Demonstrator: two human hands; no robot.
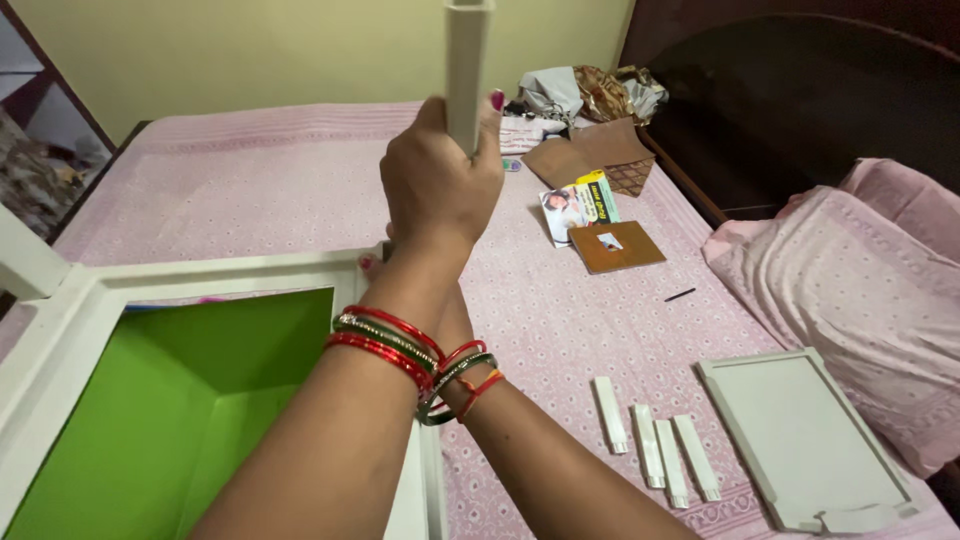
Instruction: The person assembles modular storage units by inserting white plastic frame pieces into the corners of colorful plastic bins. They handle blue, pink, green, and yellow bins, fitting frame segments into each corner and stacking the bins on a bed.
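Left hand [440, 185]: clamped round white plastic post [467, 70], upper centre of frame, upright.
Right hand [375, 262]: mostly hidden behind left wrist; grip impossible to tell.
Frame: white-rimmed green box [180, 390], lower left, post rising from its corner.
Advice: hold post plumb, press straight down, steady rim.
Lower right: four short white pegs [655, 440], flat white panel [805, 440].
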